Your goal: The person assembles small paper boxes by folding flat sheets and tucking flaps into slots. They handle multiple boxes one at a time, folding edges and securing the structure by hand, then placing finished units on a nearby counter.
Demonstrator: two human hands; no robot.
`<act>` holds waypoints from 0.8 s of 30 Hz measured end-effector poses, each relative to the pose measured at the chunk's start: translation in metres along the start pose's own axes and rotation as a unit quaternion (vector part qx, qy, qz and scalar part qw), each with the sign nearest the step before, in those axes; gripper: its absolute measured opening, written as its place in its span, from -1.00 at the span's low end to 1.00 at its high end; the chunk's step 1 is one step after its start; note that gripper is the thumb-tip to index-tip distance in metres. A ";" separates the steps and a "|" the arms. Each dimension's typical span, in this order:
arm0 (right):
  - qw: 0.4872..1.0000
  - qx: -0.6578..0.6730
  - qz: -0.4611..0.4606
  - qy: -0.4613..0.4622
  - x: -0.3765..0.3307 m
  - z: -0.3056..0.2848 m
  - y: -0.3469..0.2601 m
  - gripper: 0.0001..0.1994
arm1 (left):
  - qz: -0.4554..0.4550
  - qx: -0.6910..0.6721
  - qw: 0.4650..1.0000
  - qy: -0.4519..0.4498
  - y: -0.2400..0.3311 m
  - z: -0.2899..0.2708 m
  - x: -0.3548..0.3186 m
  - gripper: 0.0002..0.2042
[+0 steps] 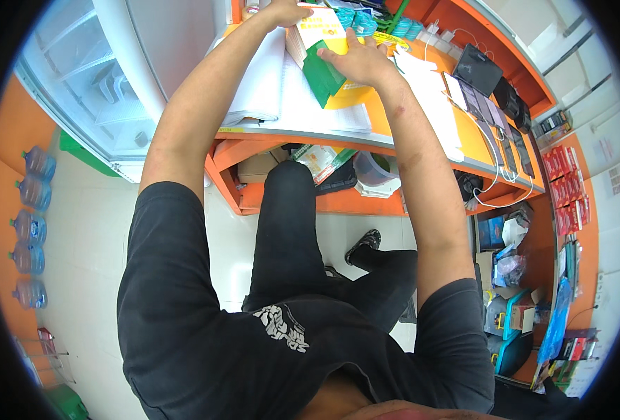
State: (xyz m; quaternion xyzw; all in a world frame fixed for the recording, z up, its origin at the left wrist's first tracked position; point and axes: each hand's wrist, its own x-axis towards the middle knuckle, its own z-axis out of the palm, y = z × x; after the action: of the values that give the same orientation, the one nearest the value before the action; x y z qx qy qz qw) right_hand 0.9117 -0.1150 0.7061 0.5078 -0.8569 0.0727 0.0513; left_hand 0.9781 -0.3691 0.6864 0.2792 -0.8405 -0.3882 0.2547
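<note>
A thick yellow-and-white stack (324,26), its pale layered edge facing left, stands on the orange desk. My left hand (285,12) is closed on its far left corner; some fingers are cut off by the picture's top edge. Green card-like pieces (322,75) lean against the stack's near part. My right hand (362,59) rests there with fingers spread, its thumb touching the green pieces and its other fingertips by the stack's right side. Beneath lie yellow sheets (352,96) and an open white paper book (292,98).
Coiled turquoise cables (362,21) sit behind the stack. Along the desk's right side are white papers (432,105), several phones (488,108) with white cables, and a black tablet (478,68). A glass-door fridge (107,84) stands left. Water bottles (28,231) line the left wall.
</note>
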 end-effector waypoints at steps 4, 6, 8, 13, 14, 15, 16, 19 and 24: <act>0.999 -0.013 0.021 -0.045 -0.004 -0.003 -0.023 -0.05 | 0.047 0.277 0.957 0.072 0.000 -0.005 -0.008 -0.37; 0.998 -0.029 0.026 -0.040 -0.005 0.004 -0.023 -0.06 | 0.041 0.383 0.918 0.094 0.014 0.010 -0.026 -0.36; 0.998 -0.009 0.049 -0.045 -0.005 0.013 -0.016 -0.06 | 0.157 0.411 0.891 0.111 0.047 0.022 -0.052 -0.46; 0.999 0.014 0.037 -0.030 -0.002 0.027 -0.012 -0.02 | 0.338 0.391 0.856 -0.033 0.026 0.033 -0.037 -0.55; 0.999 0.024 0.040 -0.023 -0.003 0.029 -0.012 -0.03 | 0.375 0.428 0.822 -0.036 0.014 0.037 -0.032 -0.58; 0.998 0.040 0.032 -0.045 -0.003 0.030 -0.014 -0.03 | 0.419 0.463 0.780 -0.039 0.006 0.040 -0.022 -0.58; 0.996 0.055 0.036 -0.061 0.001 0.031 -0.012 -0.03 | 0.350 0.457 0.811 -0.104 0.010 0.040 -0.027 -0.58; 0.996 0.070 0.047 -0.043 -0.003 0.028 -0.020 -0.01 | 0.338 0.371 0.849 -0.166 -0.009 0.027 -0.012 -0.58; 0.979 0.195 0.036 -0.052 -0.009 0.008 0.003 0.00 | 0.192 0.240 0.927 -0.213 0.049 0.017 -0.027 -0.51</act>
State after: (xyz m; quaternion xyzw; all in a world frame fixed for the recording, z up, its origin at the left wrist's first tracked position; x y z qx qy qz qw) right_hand 0.9132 -0.1067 0.6964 0.4798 -0.8455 0.2139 -0.0958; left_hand 0.9727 -0.3157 0.7102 0.0761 -0.9806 -0.1685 0.0646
